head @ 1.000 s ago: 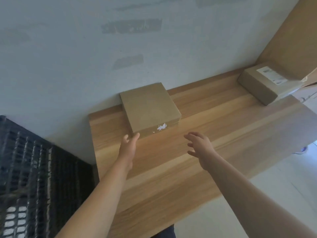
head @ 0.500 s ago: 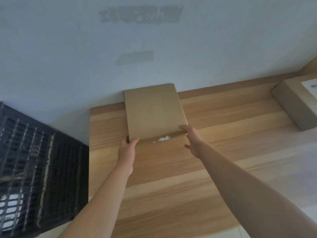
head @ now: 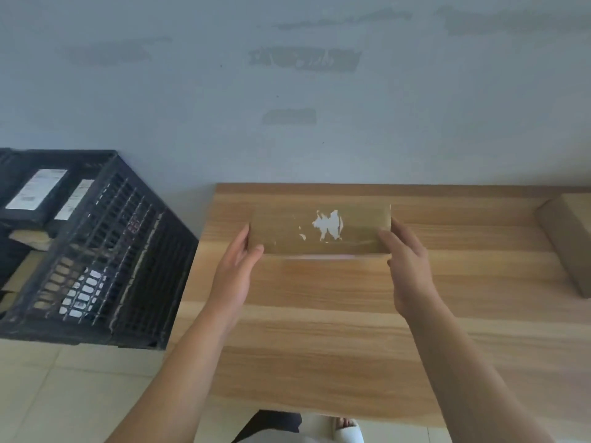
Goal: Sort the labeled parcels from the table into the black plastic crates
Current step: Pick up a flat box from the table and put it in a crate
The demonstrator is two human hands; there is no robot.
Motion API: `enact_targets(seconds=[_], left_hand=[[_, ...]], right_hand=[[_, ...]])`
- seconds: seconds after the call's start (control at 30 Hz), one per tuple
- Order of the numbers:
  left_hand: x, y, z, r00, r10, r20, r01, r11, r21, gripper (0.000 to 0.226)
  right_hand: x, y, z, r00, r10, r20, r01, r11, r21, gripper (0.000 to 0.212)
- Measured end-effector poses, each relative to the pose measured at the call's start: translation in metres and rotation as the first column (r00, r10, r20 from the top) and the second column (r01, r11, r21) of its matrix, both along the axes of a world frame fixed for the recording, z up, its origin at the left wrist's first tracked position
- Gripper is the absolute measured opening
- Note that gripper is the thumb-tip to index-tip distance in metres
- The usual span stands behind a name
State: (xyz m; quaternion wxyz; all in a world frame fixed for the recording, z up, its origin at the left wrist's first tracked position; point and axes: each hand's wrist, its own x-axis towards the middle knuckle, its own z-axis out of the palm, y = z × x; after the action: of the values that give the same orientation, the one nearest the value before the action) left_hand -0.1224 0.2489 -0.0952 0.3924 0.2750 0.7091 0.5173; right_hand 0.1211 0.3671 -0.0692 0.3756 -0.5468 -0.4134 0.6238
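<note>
Pale wood grain runs across the surface [head: 319, 330], and both hands work over its far half. The left hand [head: 235, 276] and right hand [head: 407, 266] hold the brown parcel [head: 319, 230] by its two ends, fingers clamped on it, its torn-label face tipped toward the camera. The parcel's lower edge looks just clear of the surface. A smooth taped skin could let it slip. Left of the parcel, the black crate [head: 105, 251] already holds labeled packages; a careless swing might clip its rim.
</note>
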Motion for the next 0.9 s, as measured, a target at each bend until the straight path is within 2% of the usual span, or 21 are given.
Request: enact_targets(seconds=[0.13,0.3,0.47,0.57,0.63,0.67,0.7,0.73,0.77,0.83,0.9], left_hand=[[0.038,-0.015,0.025,0.999,0.021,-0.033,-0.020,0.999,0.034,0.042],[0.081,-0.043,0.018,0.996,0.086,-0.019,-0.085,0.995,0.043,0.046],[0.117,-0.073,0.005,0.992,0.116,-0.045,-0.116,0.993,0.006,0.049],[0.130,-0.084,0.006,0.989,0.090,-0.116,-0.091,0.996,-0.009,0.052],[0.132,-0.083,0.016,0.976,0.036,-0.215,-0.047,0.998,-0.048,0.058],[0.131,-0.081,0.022,0.939,-0.027,-0.343,-0.008,0.995,-0.100,0.066],[0.131,-0.076,0.030,0.855,-0.139,-0.500,0.058,0.983,-0.173,0.077],[0.132,-0.068,0.038,0.726,-0.277,-0.629,0.145,0.956,-0.253,0.088],[0.135,-0.057,0.047,0.583,-0.417,-0.697,0.232,0.908,-0.349,0.097],[0.146,-0.030,0.064,0.321,-0.658,-0.681,0.333,0.751,-0.570,0.113],[0.158,-0.004,0.074,0.134,-0.791,-0.597,0.333,0.603,-0.725,0.123]], right_hand=[[0.034,-0.014,0.018,1.000,-0.023,-0.001,0.023,0.998,0.054,0.025],[0.074,-0.048,0.005,0.997,0.018,0.072,-0.020,0.999,0.027,0.027],[0.105,-0.071,-0.009,0.997,-0.007,0.078,0.008,1.000,-0.015,0.020],[0.115,-0.080,-0.014,0.999,0.004,0.051,-0.003,1.000,-0.027,0.022],[0.119,-0.083,-0.015,0.999,0.009,0.031,-0.008,0.999,-0.041,0.036],[0.120,-0.084,-0.015,1.000,0.011,0.025,-0.010,0.999,-0.045,0.043],[0.123,-0.085,-0.014,1.000,0.014,0.020,-0.013,0.999,-0.044,0.046],[0.125,-0.086,-0.013,1.000,0.015,0.010,-0.015,0.999,-0.042,0.047],[0.126,-0.087,-0.012,1.000,0.019,-0.003,-0.019,0.999,-0.043,0.047],[0.129,-0.089,-0.010,0.999,0.026,-0.019,-0.027,0.998,-0.057,0.047],[0.131,-0.092,-0.010,0.999,0.037,-0.028,-0.039,0.997,-0.073,0.049]])
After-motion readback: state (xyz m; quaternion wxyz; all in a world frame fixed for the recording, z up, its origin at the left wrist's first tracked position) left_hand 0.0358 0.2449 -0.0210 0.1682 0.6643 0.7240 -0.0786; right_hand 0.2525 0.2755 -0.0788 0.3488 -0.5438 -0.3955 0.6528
